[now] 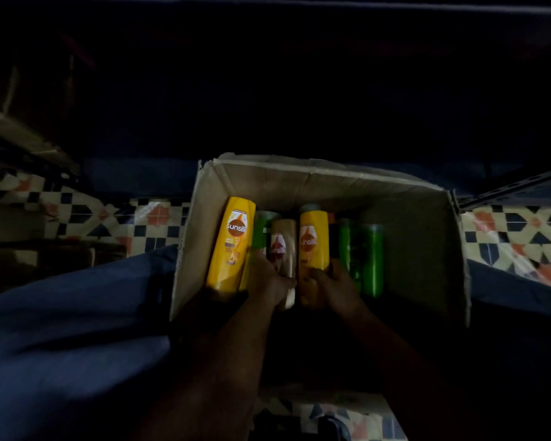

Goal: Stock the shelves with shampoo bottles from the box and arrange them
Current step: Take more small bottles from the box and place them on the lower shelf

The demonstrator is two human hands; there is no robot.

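Nearest the camera, two bare forearms reach forward and down between knees draped in dark blue cloth [77,329] that lies in soft, smooth folds. Under them shows a strip of glossy floor tile [331,412] with a geometric pattern in cream, orange and dark blue.

The left hand [272,283] lies on the lower part of a beige bottle [282,249] with a dark red emblem; its fingers curl round the bottle's side, thumb side toward the neighbouring yellow one. The right hand [333,286] wraps the base of a yellow bottle [314,246] (the label reads "sunsilk"), fingers folded round it and not spread. The two hands almost touch each other.

Both bottles lie in an open cardboard box [427,249], its walls plain, matte brown, with creased flaps and a rough torn edge on the left. Inside, the bottles are smooth plastic with rounded shoulders, packed side by side: another yellow bottle [231,246] against the left wall, a green bottle [263,227] partly hidden behind it, and two more green bottles [363,253] just right of the right hand. The right part of the box floor is in shadow.

Beyond the box, more patterned tile runs left and right, and a dark blue metal shelf edge [516,186] slants in at the right. Farther back all is too dark to tell.
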